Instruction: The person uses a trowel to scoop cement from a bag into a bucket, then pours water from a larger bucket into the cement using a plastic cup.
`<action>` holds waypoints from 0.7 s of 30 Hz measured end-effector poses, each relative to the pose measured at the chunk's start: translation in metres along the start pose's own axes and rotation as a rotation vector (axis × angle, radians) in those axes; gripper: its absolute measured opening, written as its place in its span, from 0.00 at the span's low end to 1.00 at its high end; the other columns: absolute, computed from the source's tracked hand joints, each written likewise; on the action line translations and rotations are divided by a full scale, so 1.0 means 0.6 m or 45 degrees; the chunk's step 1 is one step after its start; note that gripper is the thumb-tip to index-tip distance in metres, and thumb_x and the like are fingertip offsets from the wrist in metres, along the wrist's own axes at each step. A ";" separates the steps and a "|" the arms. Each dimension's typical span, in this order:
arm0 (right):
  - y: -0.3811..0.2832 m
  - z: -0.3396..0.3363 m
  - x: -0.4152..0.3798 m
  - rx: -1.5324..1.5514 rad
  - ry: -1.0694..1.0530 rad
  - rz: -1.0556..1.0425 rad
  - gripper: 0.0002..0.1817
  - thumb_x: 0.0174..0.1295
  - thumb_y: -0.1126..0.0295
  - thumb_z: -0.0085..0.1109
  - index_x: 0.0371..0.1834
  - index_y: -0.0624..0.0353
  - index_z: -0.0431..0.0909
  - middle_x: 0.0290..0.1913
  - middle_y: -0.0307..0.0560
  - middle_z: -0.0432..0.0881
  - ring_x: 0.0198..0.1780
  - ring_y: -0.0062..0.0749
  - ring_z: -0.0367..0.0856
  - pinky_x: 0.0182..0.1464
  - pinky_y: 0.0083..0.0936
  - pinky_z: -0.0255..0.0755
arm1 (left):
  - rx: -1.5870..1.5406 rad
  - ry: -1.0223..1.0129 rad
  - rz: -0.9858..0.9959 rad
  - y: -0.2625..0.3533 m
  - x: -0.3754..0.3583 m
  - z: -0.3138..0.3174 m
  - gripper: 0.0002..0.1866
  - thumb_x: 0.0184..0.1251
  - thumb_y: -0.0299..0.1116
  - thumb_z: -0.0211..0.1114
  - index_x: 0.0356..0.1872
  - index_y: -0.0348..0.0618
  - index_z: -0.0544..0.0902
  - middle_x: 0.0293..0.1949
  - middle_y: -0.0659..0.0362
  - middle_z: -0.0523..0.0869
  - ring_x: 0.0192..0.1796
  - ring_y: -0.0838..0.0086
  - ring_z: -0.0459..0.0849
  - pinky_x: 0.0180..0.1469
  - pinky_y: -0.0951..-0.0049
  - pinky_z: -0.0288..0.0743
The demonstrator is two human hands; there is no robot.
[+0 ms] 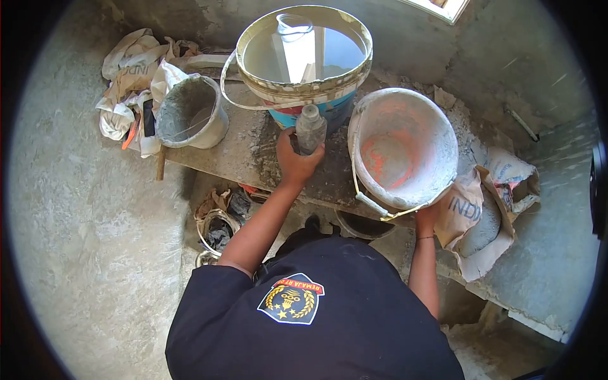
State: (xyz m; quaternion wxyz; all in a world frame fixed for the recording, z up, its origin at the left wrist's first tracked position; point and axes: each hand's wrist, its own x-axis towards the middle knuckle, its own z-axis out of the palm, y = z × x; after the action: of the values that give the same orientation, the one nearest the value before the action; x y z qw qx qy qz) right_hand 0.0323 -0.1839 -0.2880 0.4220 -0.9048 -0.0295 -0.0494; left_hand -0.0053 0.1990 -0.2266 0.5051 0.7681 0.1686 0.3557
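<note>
A clear, dirt-smeared plastic bottle (310, 132) stands upright in my left hand (297, 162), which is closed around its lower part. Just behind it is a large water-filled bucket (294, 95) with a dirty rim. My right hand (428, 217) is at the near right side of a pale bucket (405, 149) with orange marks inside. The bucket's rim hides those fingers, so their grip does not show. Its wire handle (372, 201) hangs down at the front. Right beside my right hand is a torn paper cement bag (465, 206) with grey powder in it.
A smaller grey bucket (193, 114) sits on the left of the dusty board (244, 149), near crumpled bags (136, 69). Below the board, a container (218, 228) holds dark scraps. A dark basin (364, 225) is partly hidden underneath. Bare cement walls (506, 63) rise behind.
</note>
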 end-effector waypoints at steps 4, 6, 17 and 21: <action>-0.013 0.005 -0.045 0.308 0.111 0.089 0.21 0.60 0.76 0.60 0.57 0.68 0.74 0.56 0.55 0.81 0.57 0.45 0.81 0.60 0.35 0.70 | 0.154 -0.035 0.053 -0.018 0.006 -0.019 0.35 0.41 0.38 0.79 0.51 0.33 0.73 0.45 0.47 0.78 0.49 0.56 0.79 0.52 0.59 0.72; -0.021 0.005 -0.069 0.298 0.142 0.158 0.21 0.60 0.78 0.59 0.58 0.69 0.74 0.57 0.56 0.80 0.58 0.44 0.80 0.62 0.34 0.69 | 0.146 -0.099 0.030 -0.027 0.006 -0.024 0.35 0.42 0.38 0.79 0.51 0.34 0.72 0.45 0.46 0.78 0.49 0.56 0.79 0.53 0.58 0.72; -0.061 -0.018 -0.204 0.336 0.386 0.296 0.21 0.60 0.77 0.59 0.58 0.68 0.74 0.56 0.52 0.79 0.61 0.39 0.75 0.67 0.33 0.62 | 0.236 -0.090 0.140 -0.035 0.002 -0.020 0.55 0.41 0.45 0.83 0.68 0.31 0.60 0.60 0.43 0.71 0.62 0.54 0.71 0.65 0.56 0.64; -0.081 -0.047 -0.206 0.334 0.371 0.256 0.20 0.61 0.76 0.59 0.57 0.67 0.75 0.56 0.52 0.79 0.60 0.40 0.75 0.66 0.34 0.63 | 0.094 -0.015 0.157 -0.015 -0.010 -0.049 0.54 0.45 0.44 0.80 0.70 0.31 0.58 0.60 0.46 0.70 0.62 0.58 0.69 0.65 0.59 0.63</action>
State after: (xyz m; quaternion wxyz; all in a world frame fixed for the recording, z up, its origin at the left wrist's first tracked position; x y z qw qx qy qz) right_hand -0.0970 -0.1756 -0.2472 0.5387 -0.8238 0.1159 -0.1333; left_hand -0.0295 0.2181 -0.2298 0.4543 0.7973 0.1311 0.3752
